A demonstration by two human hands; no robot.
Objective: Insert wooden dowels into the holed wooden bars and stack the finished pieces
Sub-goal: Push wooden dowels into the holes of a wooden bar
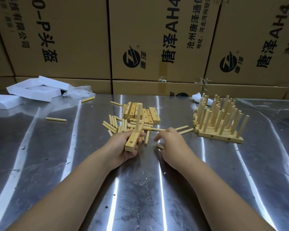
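Observation:
My left hand (123, 147) grips a holed wooden bar (133, 139) above the metal table, with one dowel (138, 117) standing upright in its middle hole and an empty hole near its front end. My right hand (170, 140) hovers palm down over the table just right of it, fingers curled onto a short dowel (160, 146) lying there. Behind the hands lie a heap of loose dowels (117, 125) and a pile of empty holed bars (145, 114). A stack of finished bars with upright dowels (218, 122) stands at the right.
The metal table (140, 189) is shiny. Stray dowels lie at the left (56, 119) and back (88, 99). White foam pieces (35, 89) and a plastic bag (78, 93) sit at the back left. Cardboard boxes (157, 39) wall off the table's far side.

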